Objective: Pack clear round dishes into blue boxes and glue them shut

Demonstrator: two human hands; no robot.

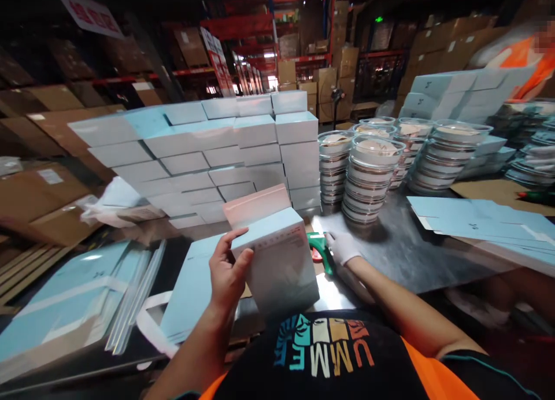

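Observation:
My left hand is bare and grips the near left edge of a pale blue and white carton, thumb on one face and fingers over the top. The carton is tilted, with one flap standing up at its far side. On my right hand is a white glove, its fingers closed round the handle of a green tape dispenser with something red in it. The dispenser is at the carton's right side, low over the table, partly hidden behind the carton.
Stacked closed cartons form a wall ahead. Right of them stand piles of clear round containers on the metal table. Flat blue carton sheets lie at left and right. A person in an orange vest is at far right.

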